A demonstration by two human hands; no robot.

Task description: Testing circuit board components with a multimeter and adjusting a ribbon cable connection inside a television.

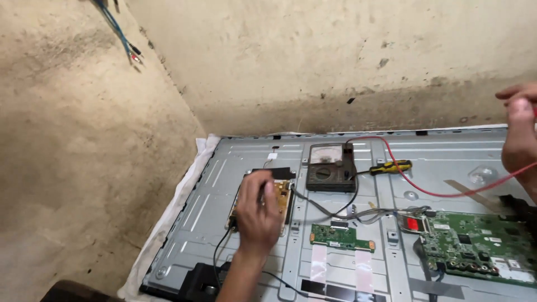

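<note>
Broadly, your whole work area is the grey metal back panel (447, 146) of an opened flat screen, lying flat on a white cloth (168, 215) in the corner of two stained walls. On that panel, largest first, sits the green main board (475, 246) at the right, then the tan power board (279, 196) at the left, then the small green strip board (341, 237) between them, with grey cable running across. Behind the power board an analogue meter (330, 168) lies face up, and just beside it to the right rests a yellow-and-black screwdriver (390, 166). Your left hand (257, 210) is down over the power board, fingers curled and thumb raised, apparently pinching something thin against the board, though what it grips I cannot tell. Your right hand (520, 134) is raised at the frame's right edge, fingers closed on the red lead (425, 190), which loops across the panel back to the meter. Blue wires (120, 33) hang on the left wall.
</note>
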